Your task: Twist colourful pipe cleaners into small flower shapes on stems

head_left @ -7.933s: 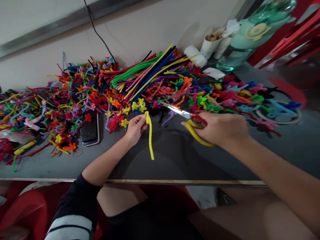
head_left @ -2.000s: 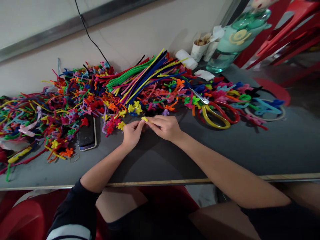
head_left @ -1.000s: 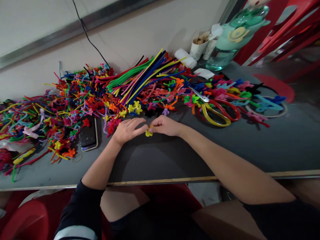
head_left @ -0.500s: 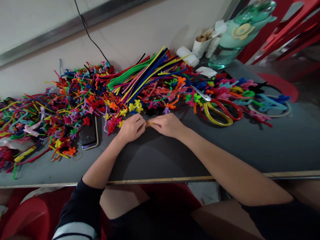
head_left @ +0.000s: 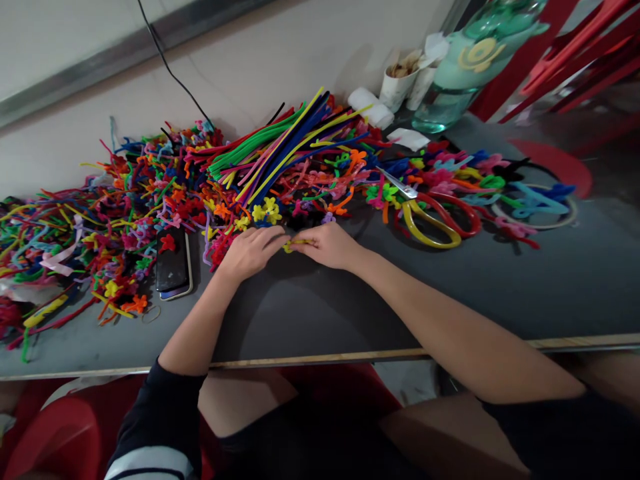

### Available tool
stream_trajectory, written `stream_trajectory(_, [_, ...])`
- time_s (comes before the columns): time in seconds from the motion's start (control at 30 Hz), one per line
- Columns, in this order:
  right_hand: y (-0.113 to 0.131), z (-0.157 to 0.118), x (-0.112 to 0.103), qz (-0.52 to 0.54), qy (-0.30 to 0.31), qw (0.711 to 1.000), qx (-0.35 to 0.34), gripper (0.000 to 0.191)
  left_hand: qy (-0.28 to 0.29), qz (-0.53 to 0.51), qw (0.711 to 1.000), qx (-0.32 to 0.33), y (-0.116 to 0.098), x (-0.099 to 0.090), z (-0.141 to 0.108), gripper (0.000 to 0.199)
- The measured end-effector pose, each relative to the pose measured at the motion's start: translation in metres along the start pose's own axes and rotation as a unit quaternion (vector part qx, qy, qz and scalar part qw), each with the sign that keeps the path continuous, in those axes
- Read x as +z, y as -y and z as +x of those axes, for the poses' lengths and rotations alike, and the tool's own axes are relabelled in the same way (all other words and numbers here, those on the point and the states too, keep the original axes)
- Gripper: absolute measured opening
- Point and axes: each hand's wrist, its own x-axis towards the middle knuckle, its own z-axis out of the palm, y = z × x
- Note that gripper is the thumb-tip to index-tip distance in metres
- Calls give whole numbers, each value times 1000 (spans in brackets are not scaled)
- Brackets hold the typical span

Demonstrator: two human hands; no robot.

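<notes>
A short yellow pipe cleaner [head_left: 303,241] is pinched between the thumb and fingers of my right hand [head_left: 331,246]. Its curled end shows at the fingertips of my left hand [head_left: 256,252], which are closed on it, though they partly hide it. Both hands meet just above the grey table, in front of the pile. Behind my fingers lies a yellow pipe-cleaner flower [head_left: 267,211]. Farther back, a bundle of long straight pipe cleaners [head_left: 280,150] in green, blue, yellow and pink rests on top of the pile.
Scissors [head_left: 433,223] with yellow and red handles lie to the right, beside a pale hoop [head_left: 563,221]. On the left are a phone [head_left: 174,263] and a wide heap of pipe-cleaner pieces [head_left: 120,227]. A green bottle [head_left: 445,87] and paper cups [head_left: 397,88] stand behind.
My fingertips have parted slightly, and more of the yellow pipe cleaner now shows, with a curled end. The whole view has shifted a little to the left.
</notes>
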Motion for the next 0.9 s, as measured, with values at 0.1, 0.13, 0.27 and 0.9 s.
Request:
stream_trajectory(0.1, [-1, 3, -2, 79, 30, 996, 34, 33, -15, 82, 993, 82, 3, -7, -4, 26])
stream_trajectory(0.13, [0, 4, -3, 97, 35, 994, 44, 35, -23, 96, 991, 94, 3, -8, -4, 25])
stream_trajectory(0.27, [-1, 4, -3, 172, 57, 982, 61, 44, -33, 125, 984, 126, 1, -9, -5, 22])
stream_trajectory(0.9, [-6, -2, 0, -67, -46, 997, -18, 25, -67, -210, 948, -232, -17, 17, 8, 15])
